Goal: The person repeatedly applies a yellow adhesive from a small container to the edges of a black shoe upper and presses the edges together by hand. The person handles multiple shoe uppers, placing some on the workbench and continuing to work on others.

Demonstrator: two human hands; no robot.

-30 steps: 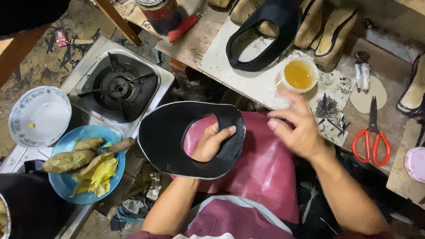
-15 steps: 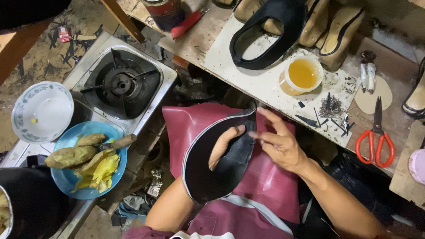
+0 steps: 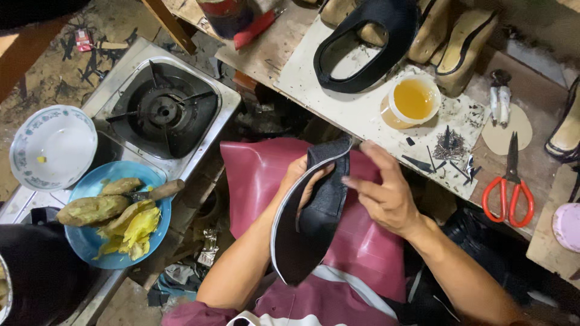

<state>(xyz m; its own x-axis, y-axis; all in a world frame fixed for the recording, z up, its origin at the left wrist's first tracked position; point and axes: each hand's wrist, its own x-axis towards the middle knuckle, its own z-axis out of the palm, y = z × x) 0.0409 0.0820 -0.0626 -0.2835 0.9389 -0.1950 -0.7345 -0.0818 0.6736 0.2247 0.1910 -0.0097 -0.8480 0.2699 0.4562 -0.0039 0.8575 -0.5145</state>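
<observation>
At frame centre, over the maroon apron (image 3: 260, 175), the left hand (image 3: 302, 178) grips the black shoe upper (image 3: 314, 223) edge-on while the right hand (image 3: 383, 196), fingers loosely spread, touches its top edge, seemingly shaping it.

— What's out past the hands, further up?

— A worn wooden bench (image 3: 272, 51) with a white board (image 3: 362, 108) lying on it, speckled with dark scraps. Its far edge sits in shadow.

— And off to their left?

— A steel gas stove (image 3: 160, 108) with a black burner, standing on a metal counter (image 3: 18, 202). Above that, a dirt floor (image 3: 66, 66) littered with black offcuts, brightly lit in the far corner. A wooden leg (image 3: 172, 27) slants across it.

— Below them?

— Dark gaps between stove and bench, with crumpled litter (image 3: 208, 247) lying on the ground.

— The right side?

— More bare wood (image 3: 547, 244), dimmer there. The light falls mostly from the upper left.
</observation>
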